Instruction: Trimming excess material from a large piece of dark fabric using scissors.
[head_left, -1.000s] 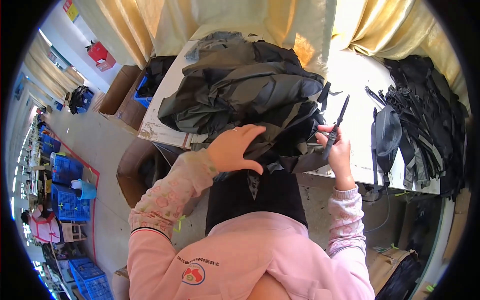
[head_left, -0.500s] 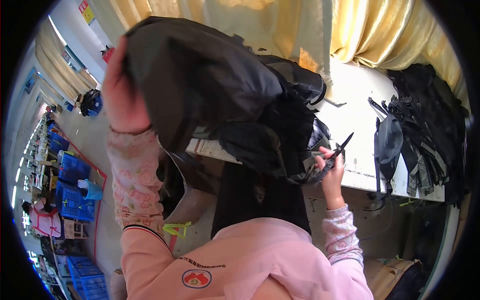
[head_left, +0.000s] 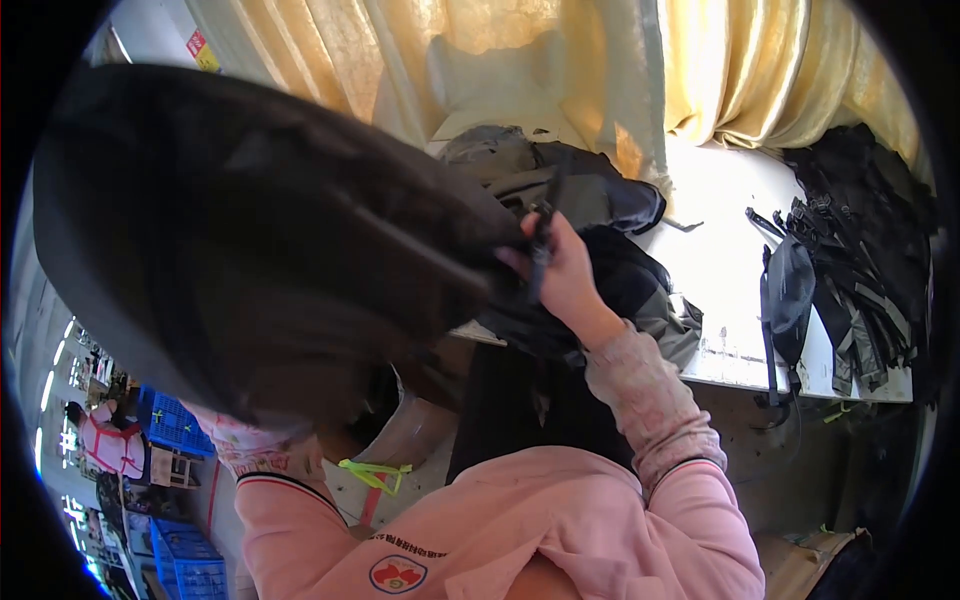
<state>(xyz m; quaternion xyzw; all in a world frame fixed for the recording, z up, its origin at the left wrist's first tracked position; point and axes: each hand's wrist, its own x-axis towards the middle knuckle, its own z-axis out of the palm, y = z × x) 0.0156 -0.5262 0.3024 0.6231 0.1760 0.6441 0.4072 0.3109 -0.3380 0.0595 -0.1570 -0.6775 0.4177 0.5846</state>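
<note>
A large black fabric bag is lifted in front of me and fills the left half of the view, blurred by motion. My left forearm, in a flowered sleeve cover, runs up behind it; the left hand itself is hidden by the fabric. My right hand is closed around a slim dark pointed tool, perhaps thread snips, right at the bag's right edge. Whether those fingers also grip the fabric, I cannot tell. Behind and below this hand, more black and grey fabric pieces lie heaped on the white table.
On the right of the white table lies a pile of black bags and straps with buckles. Yellow curtains hang behind. Below the table's left end stands a bin with a bright green strip. Blue crates stand on the floor at left.
The bag has swung left and closer to me, now covering my left hand. My right hand has moved up and left with the dark tool, from the table edge to the bag's edge.
</note>
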